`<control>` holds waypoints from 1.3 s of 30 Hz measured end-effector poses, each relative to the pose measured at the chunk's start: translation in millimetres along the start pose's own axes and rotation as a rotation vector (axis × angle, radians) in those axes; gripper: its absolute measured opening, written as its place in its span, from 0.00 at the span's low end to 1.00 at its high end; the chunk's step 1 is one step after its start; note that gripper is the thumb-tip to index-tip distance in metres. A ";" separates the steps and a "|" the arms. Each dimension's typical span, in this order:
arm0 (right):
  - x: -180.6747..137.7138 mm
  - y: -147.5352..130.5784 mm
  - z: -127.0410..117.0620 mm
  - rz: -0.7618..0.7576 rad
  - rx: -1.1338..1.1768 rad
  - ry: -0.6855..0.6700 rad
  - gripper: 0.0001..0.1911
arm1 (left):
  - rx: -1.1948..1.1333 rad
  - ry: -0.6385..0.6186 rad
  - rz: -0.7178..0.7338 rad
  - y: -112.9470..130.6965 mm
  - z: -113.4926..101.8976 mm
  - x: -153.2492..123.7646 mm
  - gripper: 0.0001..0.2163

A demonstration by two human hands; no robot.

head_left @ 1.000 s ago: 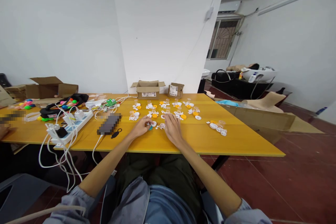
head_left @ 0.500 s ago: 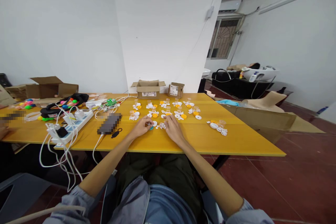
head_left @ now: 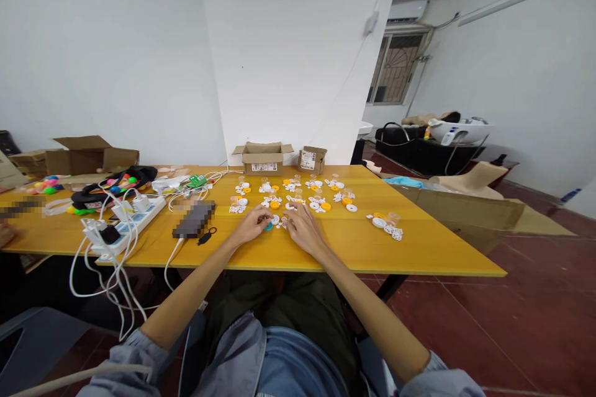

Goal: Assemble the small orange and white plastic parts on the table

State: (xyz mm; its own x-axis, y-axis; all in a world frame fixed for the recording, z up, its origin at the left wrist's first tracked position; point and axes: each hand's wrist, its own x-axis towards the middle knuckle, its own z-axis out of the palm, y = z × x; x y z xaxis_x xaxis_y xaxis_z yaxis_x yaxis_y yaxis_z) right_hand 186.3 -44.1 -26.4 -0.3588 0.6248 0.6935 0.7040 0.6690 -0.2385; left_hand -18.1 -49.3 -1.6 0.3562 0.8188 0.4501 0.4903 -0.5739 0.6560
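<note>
My left hand point(head_left: 252, 226) rests low over the table, its fingers bent together at a teal disc point(head_left: 268, 226); what sits between the fingertips is too small to make out. Just past those fingertips lies a white disc point(head_left: 275, 219). My right hand point(head_left: 302, 229) hovers close by, fingers curved down and apart, partly covering small white dotted pieces point(head_left: 282, 223). Beyond the hands, an orange disc point(head_left: 275, 205) and white discs lie with more dotted pieces. Several similar groups with clear cups point(head_left: 233, 201) spread across the yellow table.
One group with a clear cup point(head_left: 393, 218) lies at the right. To the left are a dark blurred box point(head_left: 194, 221), a black ring-shaped item point(head_left: 207, 236) and a white power strip point(head_left: 133, 223) with tangled cables. Cardboard boxes point(head_left: 264, 159) stand against the wall.
My right hand has shifted slightly left, its fingers now over the dotted pieces, which showed more fully before. My left hand stays nearly in place; more of the teal disc shows.
</note>
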 end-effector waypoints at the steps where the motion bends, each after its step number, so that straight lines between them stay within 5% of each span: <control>1: -0.4 -2.1 -0.5 -0.013 -0.026 -0.017 0.12 | -0.001 0.001 0.002 -0.3 -0.1 0.1 0.07; 9: -0.4 -10.8 -3.4 -0.039 -0.104 -0.047 0.12 | 0.016 -0.007 0.005 -2.9 0.9 -0.5 0.13; 20: 2.8 -11.8 -7.1 -0.062 -0.138 0.148 0.13 | -0.026 0.060 -0.002 8.3 -1.2 0.3 0.05; 27: 7.0 -24.5 -8.4 -0.259 -0.208 0.045 0.09 | -0.010 0.331 -0.078 16.5 -4.8 -0.5 0.11; 39: 28.1 -41.4 13.4 -0.372 -0.296 -0.148 0.09 | 0.072 0.370 -0.002 20.4 -2.8 -2.1 0.13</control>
State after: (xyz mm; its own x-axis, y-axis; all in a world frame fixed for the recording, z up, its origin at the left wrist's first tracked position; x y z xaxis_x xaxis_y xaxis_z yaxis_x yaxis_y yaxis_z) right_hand 138.9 -48.8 -6.1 -0.6864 0.4304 0.5862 0.6481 0.7276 0.2248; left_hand -11.0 -62.7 12.5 0.0501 0.7619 0.6457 0.5505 -0.5605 0.6187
